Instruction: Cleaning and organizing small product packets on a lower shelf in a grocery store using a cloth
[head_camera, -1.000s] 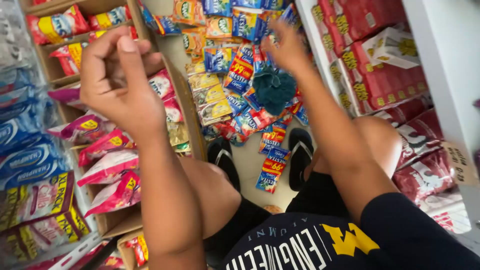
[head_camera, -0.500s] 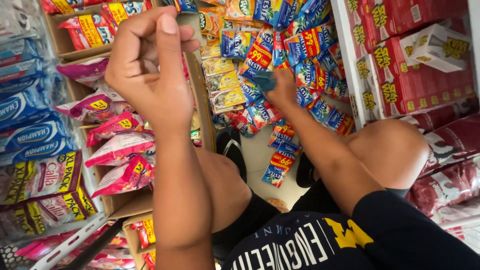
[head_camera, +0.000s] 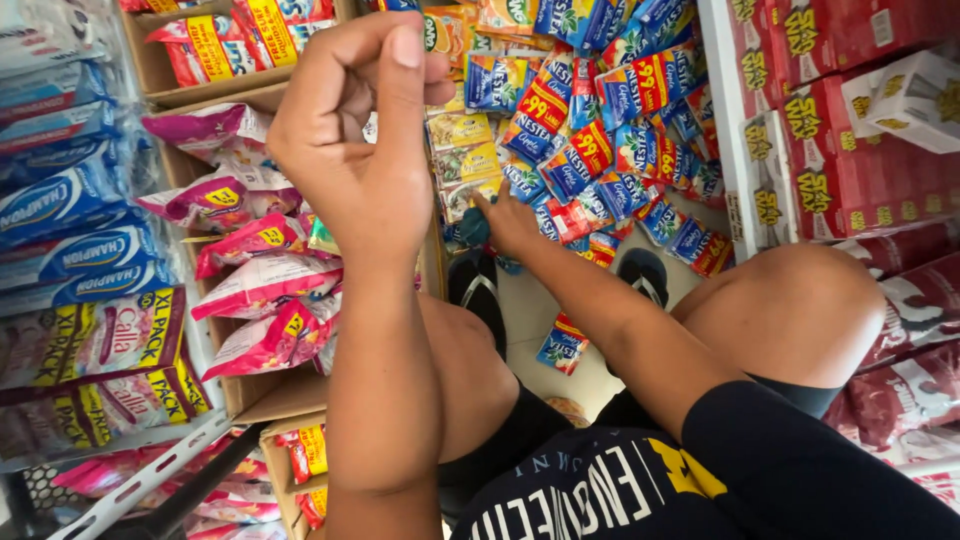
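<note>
below, sachets (head_camera: 600, 160) litter the shop floor (head_camera: 525, 320); left hand (head_camera: 350, 140) fisted, right hand (head_camera: 505, 222) unclear.

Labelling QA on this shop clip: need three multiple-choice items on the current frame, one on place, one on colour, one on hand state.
1. Where does the right hand reach?
A. the pile of sachets on the floor
B. the red boxes
C. the person's knee

2. What colour are the flip-flops?
A. white
B. black
C. yellow

3. How is the left hand?
A. flat and open
B. closed in a loose fist, raised
C. out of view

Answers:
1 A, its fingers lie on the sachet pile.
2 B, both soles show black.
3 B, its fingers are curled in, thumb up, before the shelves.
</note>
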